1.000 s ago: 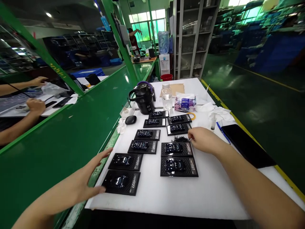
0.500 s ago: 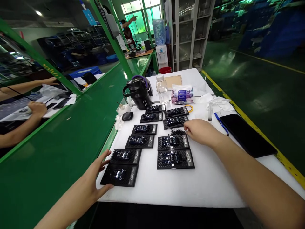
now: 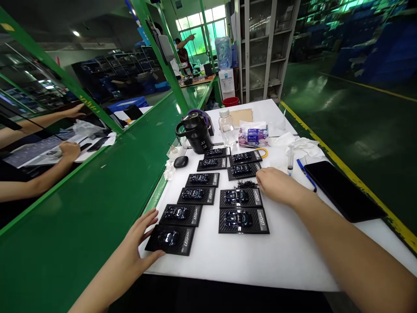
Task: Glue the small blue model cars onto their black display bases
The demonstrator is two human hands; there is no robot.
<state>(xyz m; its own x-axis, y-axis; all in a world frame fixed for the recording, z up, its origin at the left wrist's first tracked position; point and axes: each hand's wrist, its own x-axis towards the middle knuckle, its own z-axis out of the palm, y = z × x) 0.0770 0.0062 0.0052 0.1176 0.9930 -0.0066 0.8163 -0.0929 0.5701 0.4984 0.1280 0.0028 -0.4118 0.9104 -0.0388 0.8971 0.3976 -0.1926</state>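
Several black carbon-pattern cards, each carrying a small dark toy car, lie in two columns on a white pad (image 3: 280,261). My left hand (image 3: 138,248) is open, fingers spread, touching the left edge of the nearest left-column card (image 3: 170,239). My right hand (image 3: 276,187) rests on the pad with fingers curled at a small heap of black bits (image 3: 246,184), just above the right-column card (image 3: 240,198). What the fingers pinch is hidden.
A black kettle (image 3: 195,132), a clear bottle (image 3: 226,128), a tissue pack (image 3: 253,135), a syringe (image 3: 289,161), a blue pen (image 3: 306,174) and a black tablet (image 3: 345,191) stand further back and right. Another person's hands (image 3: 70,150) work at the left bench beyond the green conveyor (image 3: 97,191).
My left hand has drawn in from the green edge to the nearest card's side. My right hand has stayed at the heap of black bits. The view shifted slightly.
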